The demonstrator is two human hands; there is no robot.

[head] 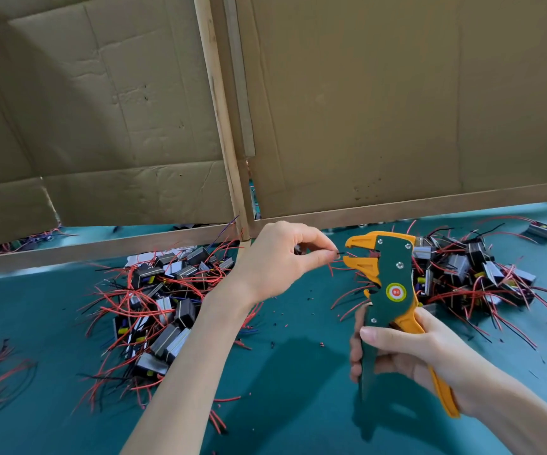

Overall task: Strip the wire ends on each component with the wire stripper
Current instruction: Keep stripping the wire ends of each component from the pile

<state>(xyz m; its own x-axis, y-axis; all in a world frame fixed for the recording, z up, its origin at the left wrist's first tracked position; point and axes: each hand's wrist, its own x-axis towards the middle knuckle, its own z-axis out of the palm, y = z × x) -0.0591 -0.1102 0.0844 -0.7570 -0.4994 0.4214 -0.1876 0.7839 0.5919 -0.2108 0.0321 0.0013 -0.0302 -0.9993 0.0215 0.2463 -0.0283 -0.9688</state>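
- The left hand point(285, 257) pinches a black wire end point(341, 253) between thumb and forefinger, with the other fingers curled. The component this wire belongs to is mostly hidden in the palm.
- The right hand point(406, 353) wraps round the handles of the green-and-orange wire stripper point(393, 277). It holds the tool upright, orange jaws parted and facing the left fingertips.
- The wire tip sits right at the mouth of the jaws (whether it is already between the blades I cannot tell).
- The step in hand, as I judge it, is feeding a wire end in for stripping.
- The next move likely calls for pushing the tip slightly deeper, keeping it level, then squeezing the handles firmly.
- One heap of components point(163, 310) lies beside and beyond the left forearm. A second heap point(475, 270) sits just behind the stripper, beyond the right hand.
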